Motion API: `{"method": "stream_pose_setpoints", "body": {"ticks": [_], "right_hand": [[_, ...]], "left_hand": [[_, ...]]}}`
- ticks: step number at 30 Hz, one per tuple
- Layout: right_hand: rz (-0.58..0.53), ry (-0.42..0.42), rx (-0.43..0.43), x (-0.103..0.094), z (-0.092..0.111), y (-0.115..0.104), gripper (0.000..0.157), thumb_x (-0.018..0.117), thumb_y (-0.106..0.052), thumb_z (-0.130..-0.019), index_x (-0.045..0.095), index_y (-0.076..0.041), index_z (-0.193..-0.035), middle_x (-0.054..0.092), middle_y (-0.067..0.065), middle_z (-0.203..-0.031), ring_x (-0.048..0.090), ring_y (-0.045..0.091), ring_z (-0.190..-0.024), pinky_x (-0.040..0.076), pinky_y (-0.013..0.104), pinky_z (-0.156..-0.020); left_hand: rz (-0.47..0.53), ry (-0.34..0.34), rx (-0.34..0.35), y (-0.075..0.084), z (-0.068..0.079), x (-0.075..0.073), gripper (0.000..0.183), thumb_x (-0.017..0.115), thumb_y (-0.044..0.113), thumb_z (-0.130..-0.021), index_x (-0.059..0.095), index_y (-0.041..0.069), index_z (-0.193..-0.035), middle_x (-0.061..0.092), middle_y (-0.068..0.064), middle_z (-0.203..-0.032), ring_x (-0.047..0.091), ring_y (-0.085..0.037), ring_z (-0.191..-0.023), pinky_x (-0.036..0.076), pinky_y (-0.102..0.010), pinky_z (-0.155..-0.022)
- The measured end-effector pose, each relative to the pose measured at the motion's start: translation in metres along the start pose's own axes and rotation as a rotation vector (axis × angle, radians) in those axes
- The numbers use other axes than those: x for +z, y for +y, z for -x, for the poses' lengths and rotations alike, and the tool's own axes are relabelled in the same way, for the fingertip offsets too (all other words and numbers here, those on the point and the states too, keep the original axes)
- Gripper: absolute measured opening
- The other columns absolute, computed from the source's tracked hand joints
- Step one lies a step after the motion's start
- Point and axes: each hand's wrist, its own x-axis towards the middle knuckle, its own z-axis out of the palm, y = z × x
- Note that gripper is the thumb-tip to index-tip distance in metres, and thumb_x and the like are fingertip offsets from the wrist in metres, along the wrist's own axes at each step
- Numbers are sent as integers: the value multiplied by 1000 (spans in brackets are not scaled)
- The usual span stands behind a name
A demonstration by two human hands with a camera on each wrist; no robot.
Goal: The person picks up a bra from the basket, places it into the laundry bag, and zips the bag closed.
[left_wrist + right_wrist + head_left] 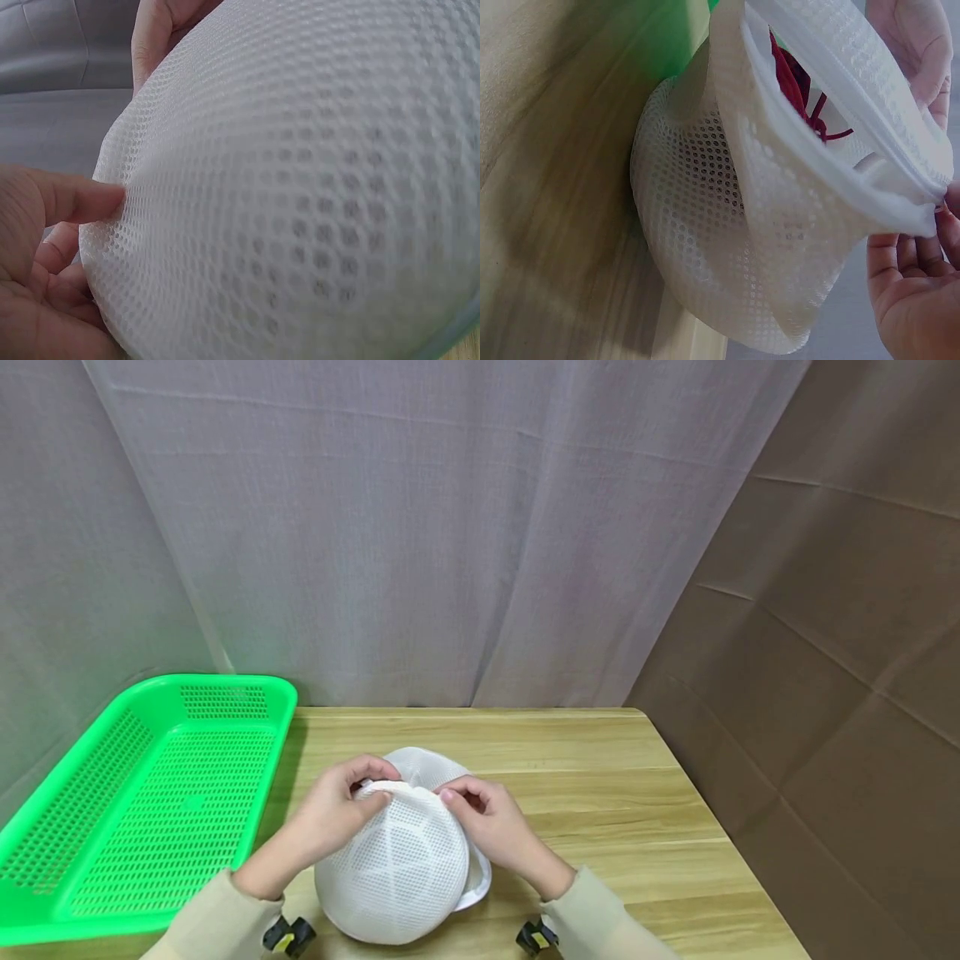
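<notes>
A white mesh laundry bag (397, 868) stands on the wooden table, its round side facing me. My left hand (341, 802) pinches the bag's upper edge between thumb and fingers; the thumb presses into the mesh in the left wrist view. At the upper right edge my right hand (487, 818) also pinches the bag, near one end of the zipper (900, 135). The mouth gapes open in the right wrist view. Inside lies a dark red cloth item (789, 79) with a thin red cord, mostly hidden by the mesh and out of sight in the head view.
A green plastic basket (258, 793) with slotted walls and floor stands left of the bag, close to my left forearm. Behind the wooden table (600, 777) hangs a grey curtain (375, 543). Brown cloth (840, 652) hangs along the right side.
</notes>
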Motion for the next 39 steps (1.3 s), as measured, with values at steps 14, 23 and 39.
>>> {"method": "stream_pose_setpoints", "body": {"ticks": [14, 23, 39], "right_hand": [[100, 2, 17, 2, -3, 40, 18, 57, -23, -98, 66, -15, -85, 60, -6, -75, 55, 11, -67, 48, 24, -59], [168, 21, 26, -4, 0, 41, 21, 55, -31, -99, 65, -17, -86, 61, -7, -75, 55, 11, -67, 48, 26, -59], [87, 24, 62, -11, 2, 46, 21, 54, -25, -100, 62, -11, -85, 59, -3, -75, 60, 20, -74, 53, 30, -67]], "left_hand": [[-60, -91, -9, -3, 3, -5, 19, 68, 7, -88, 71, 11, -107, 69, 0, -105, 61, -14, -91, 51, -26, -75], [22, -10, -89, -2, 4, -5, 17, 66, 7, -90, 70, 12, -106, 68, -1, -101, 60, -16, -87, 50, -27, -72], [68, 134, -227, -14, 3, -12, 22, 61, 9, -94, 66, 9, -115, 65, -6, -109, 57, -19, -97, 48, -28, -81]]}}
